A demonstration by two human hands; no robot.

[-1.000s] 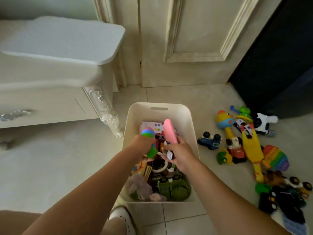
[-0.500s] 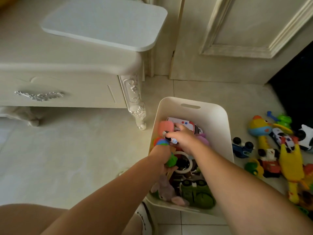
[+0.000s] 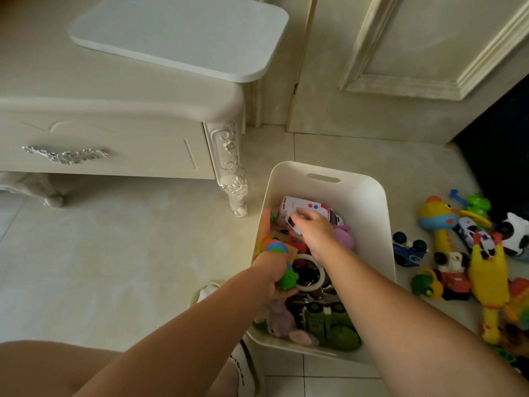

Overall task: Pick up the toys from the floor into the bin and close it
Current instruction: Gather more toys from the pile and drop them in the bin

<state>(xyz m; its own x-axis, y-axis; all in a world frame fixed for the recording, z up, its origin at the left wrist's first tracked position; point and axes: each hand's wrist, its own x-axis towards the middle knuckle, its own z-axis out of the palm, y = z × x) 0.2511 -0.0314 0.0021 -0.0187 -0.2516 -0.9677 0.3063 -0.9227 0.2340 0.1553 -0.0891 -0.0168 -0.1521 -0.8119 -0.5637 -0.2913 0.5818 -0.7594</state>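
A white bin [image 3: 375, 196] stands on the tiled floor, holding a white ambulance [image 3: 307, 206], a green truck [image 3: 329, 323], a plush animal [image 3: 282, 322], a white ring [image 3: 322, 275] and a pink toy [image 3: 266, 222] against its left wall. My left hand [image 3: 272, 275] is over the bin's left edge and grips a rainbow ball [image 3: 276, 247] and a green toy [image 3: 287, 279]. My right hand [image 3: 315, 229] is inside the bin and pinches a small white toy car [image 3: 292, 222] beside the ambulance. Several toys lie on the floor to the right, among them a blue car [image 3: 408, 249] and a yellow rubber chicken [image 3: 489, 279].
A cream cabinet with a carved leg [image 3: 229, 167] stands left of the bin, with a flat white panel [image 3: 183, 35] on top. A door [image 3: 400, 53] is behind the bin, a dark opening at far right. A white shoe [image 3: 243, 365] shows at the bin's near corner.
My right hand has reached deeper into the bin toward the ambulance and no longer holds the pink toy, which now lies at the bin's left wall. My left hand has sunk slightly.
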